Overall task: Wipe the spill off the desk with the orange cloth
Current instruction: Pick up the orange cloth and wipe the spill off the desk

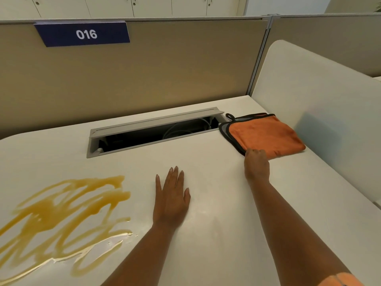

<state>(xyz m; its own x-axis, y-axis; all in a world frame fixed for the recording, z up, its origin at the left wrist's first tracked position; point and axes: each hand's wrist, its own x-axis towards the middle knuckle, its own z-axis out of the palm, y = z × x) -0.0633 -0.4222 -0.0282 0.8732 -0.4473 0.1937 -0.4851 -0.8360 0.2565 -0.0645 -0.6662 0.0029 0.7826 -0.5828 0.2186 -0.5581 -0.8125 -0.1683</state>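
Note:
A folded orange cloth [266, 135] with black trim lies at the far right of the white desk [216, 203]. My right hand [256, 164] reaches to its near edge, with fingers curled onto the cloth's front corner. My left hand [172, 197] lies flat on the desk, fingers straight, in the middle. A yellow-brown spill [59, 215] spreads in smeared streaks over the desk's near left, just left of my left hand.
An open cable tray [152, 135] with cords inside cuts into the desk behind my hands. A tan partition [144, 75] with a blue "016" sign [82, 34] stands at the back. A white side screen [321, 104] bounds the right.

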